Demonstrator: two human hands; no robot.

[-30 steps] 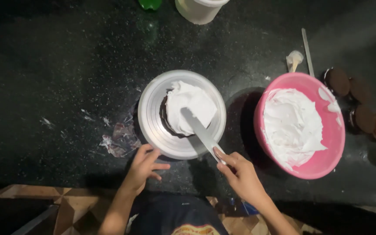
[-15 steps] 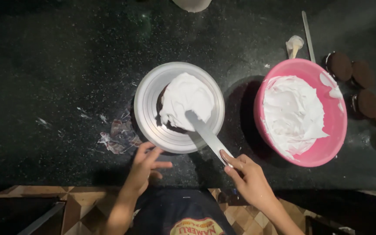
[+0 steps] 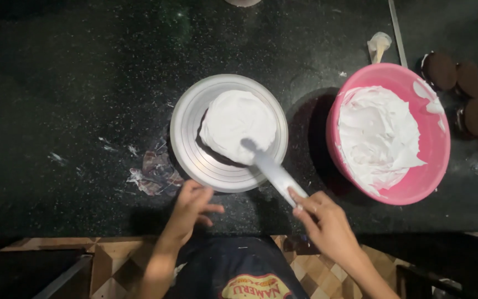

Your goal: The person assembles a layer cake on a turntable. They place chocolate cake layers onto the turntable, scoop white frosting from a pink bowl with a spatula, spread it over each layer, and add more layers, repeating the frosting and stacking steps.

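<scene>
Right hand (image 3: 327,224) closed around the handle of a spatula (image 3: 272,171), blade angled up and left, its tip resting on the near edge of the cream-covered cake (image 3: 238,126). Cake sitting on a round metal turntable (image 3: 195,152), a little right of centre, dark base showing under the white cream at the near side. Left hand (image 3: 190,209) at the turntable's near rim, fingers loosely spread and holding nothing, fingertips touching or just short of the rim; cannot tell which. Smear of cream and crumbs (image 3: 153,173) on the black counter (image 3: 73,83) just left of the turntable. Pink bowl (image 3: 435,166) of white cream (image 3: 380,138) to the right, apart from the turntable, cream streaked on its far inner wall. Piping bag (image 3: 379,45) beyond the bowl. Dark round biscuits (image 3: 455,75) at the far right edge. Patterned floor and a dark apron below the counter edge.
</scene>
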